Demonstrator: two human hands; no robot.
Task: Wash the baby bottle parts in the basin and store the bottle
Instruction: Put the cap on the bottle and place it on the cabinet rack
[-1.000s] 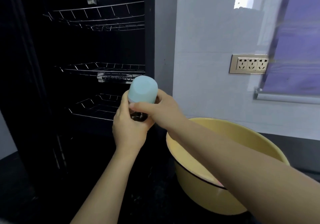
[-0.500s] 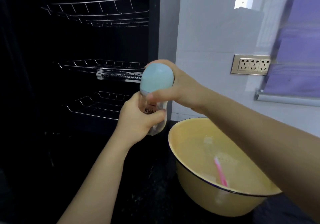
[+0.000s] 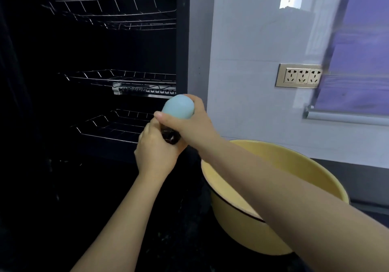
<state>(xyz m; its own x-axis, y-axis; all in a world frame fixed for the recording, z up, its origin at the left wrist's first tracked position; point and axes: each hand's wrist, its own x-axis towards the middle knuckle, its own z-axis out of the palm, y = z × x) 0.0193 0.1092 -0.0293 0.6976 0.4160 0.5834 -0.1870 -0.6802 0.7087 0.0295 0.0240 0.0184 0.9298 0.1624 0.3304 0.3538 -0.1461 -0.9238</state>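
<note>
- You are holding the bottle up just left of the basin, above the dark counter.
- Your left hand is wrapping its curled fingers round the bottle's clear body from below.
- Your right hand is closing over the pale blue cap on top of the bottle, with the thumb lying across its front.
- The bottle is leaning a little, with the cap end tipping toward the basin; you cannot tell whether anything is inside it.
- The yellow basin is sitting on the counter, and your right forearm is crossing over it and hiding most of its inside, so what it holds cannot be told.
- Left of the basin, a dark cabinet is standing open, showing three wire racks; the lowest is just behind your hands.
- Above the basin, a socket panel is sitting on the wall.
</note>
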